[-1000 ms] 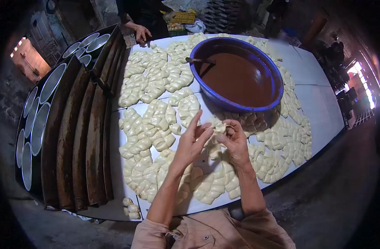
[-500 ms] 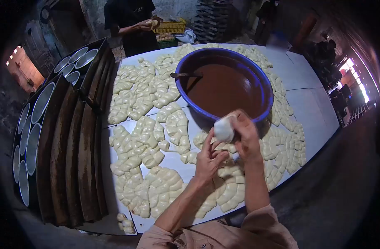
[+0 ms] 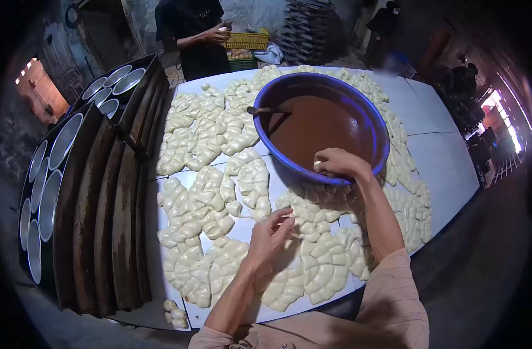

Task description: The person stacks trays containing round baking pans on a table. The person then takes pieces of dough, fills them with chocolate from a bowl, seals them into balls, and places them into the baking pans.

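Observation:
My right hand is over the near rim of a blue basin that holds brown filling. Its fingers are curled downward around a pale lump of dough, mostly hidden by the hand. Low over the table, my left hand holds nothing, its thumb and fingers slightly apart. Beneath and around it lie many flattened, glossy dough pieces, pressed edge to edge in patches. A dark-handled utensil leans in the filling across the basin's left side.
Dark metal racks with round pans stand along the table's left edge. A few small dough balls sit at the near left corner. Across the table a person handles a small pale piece beside a yellow crate.
My hands have parted. The right moved up to the basin's rim; the left dropped down and left. The white dough piece held up between them is now mostly hidden in my right hand.

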Demonstrator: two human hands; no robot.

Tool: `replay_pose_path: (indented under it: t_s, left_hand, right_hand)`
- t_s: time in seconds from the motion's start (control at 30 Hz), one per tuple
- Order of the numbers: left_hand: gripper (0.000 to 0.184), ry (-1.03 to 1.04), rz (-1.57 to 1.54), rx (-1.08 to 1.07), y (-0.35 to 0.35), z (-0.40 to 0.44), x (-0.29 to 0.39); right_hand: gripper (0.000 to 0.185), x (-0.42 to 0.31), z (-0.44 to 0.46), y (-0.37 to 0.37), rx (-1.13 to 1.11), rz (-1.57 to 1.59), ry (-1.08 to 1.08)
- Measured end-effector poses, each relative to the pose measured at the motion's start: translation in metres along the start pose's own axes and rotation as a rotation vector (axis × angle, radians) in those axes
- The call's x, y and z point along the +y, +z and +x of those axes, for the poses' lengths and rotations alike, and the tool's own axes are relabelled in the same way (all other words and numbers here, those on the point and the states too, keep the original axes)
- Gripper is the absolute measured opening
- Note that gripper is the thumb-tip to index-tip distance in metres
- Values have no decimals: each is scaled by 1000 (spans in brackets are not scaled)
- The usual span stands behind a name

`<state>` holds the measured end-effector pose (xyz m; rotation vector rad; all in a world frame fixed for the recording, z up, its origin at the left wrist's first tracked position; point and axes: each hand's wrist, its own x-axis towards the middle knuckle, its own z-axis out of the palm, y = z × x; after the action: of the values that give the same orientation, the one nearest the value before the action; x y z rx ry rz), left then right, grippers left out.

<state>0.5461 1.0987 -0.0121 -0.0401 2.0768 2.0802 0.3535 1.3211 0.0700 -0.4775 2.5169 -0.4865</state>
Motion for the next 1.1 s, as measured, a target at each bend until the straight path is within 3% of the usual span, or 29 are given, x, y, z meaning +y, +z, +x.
replay_pose_path:
  t_s: [0.1, 0.27, 0.5, 0.63, 0.67, 0.77, 0.83, 0.9, 0.93, 1.03, 1.1]
  left_hand:
    - [39, 49, 14, 1, 4, 5, 3]
    - [39, 58, -171, -69, 19, 26, 17]
    - [47, 22, -794, -163, 41, 29, 31]
    - [43, -52, -835, -47, 25, 1, 24]
    - [37, -58, -908, -14, 21, -5, 25]
    - [33, -87, -802, 222, 1, -16, -3]
    - [28, -85, -789, 342, -11, -20, -3]
    - [28, -67, -706, 449, -19, -25, -2]
    - [28, -55, -690, 473, -21, -26, -4]
    - [30, 89, -626, 439, -25, -31, -11]
    - [33, 106, -478, 465, -29, -34, -15]
  right_hand:
    - [30, -2, -6, 8, 123, 168, -78]
    - [15, -13, -26, 3, 46, 1283, -218]
    - [15, -57, -56, 60, 190, 1626, -285]
    - [11, -65, -63, 106, 256, 1633, -275]
    - [11, -66, -68, 113, 181, 1675, -264]
    - [20, -80, -79, 129, 177, 1646, -302]
    - [42, -82, -82, 144, 268, 1259, -273]
    - [52, -100, -81, 167, 401, 1155, -372]
    - [54, -108, -80, 173, 532, 933, -430]
    - [48, -134, -87, 178, 651, 582, -412]
    - [33, -140, -82, 190, 731, 582, -392]
